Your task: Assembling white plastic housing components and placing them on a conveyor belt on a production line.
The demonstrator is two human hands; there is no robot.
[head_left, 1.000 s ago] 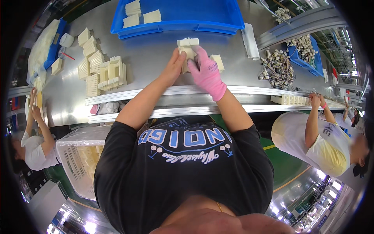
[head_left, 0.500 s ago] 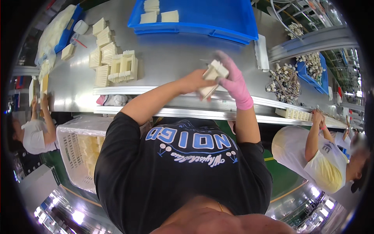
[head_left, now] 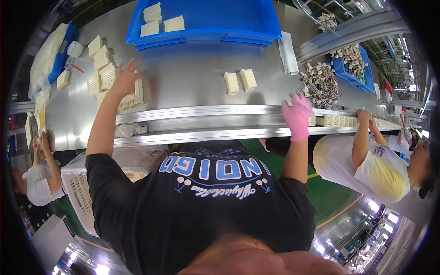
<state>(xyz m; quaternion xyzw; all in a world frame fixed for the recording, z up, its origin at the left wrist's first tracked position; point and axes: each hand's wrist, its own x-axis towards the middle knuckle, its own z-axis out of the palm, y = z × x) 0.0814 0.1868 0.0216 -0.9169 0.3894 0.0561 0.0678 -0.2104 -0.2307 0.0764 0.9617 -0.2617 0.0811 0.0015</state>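
While the bare left hand [head_left: 123, 81] reaches to ten o'clock, taking the whole view as a clock face, its fingers are spread wide with nothing visible between them, above or against a cluster of cream moulded parts [head_left: 106, 75]; contact cannot be told. The pink-gloved right hand [head_left: 298, 112], between two and three o'clock, has its fingers loosely bent and slightly parted around no visible object, near the pale rail [head_left: 206, 110] along the bench edge. Around the hands, two small cream blocks [head_left: 232, 85] stand side by side at twelve o'clock on the metal bench [head_left: 192, 78], and a blue tray [head_left: 201, 37] with more cream pieces lies beyond them. A tangle of wires [head_left: 321, 87] sits at two o'clock, just beyond the glove. A low sweep of the spread left fingers could topple or scatter the closely packed cluster, and the glove, if it strayed outward, could snag a wire loop. Farther out, a white crate [head_left: 78, 197] stands at eight o'clock, and a co-worker [head_left: 380, 174] is between three and four.
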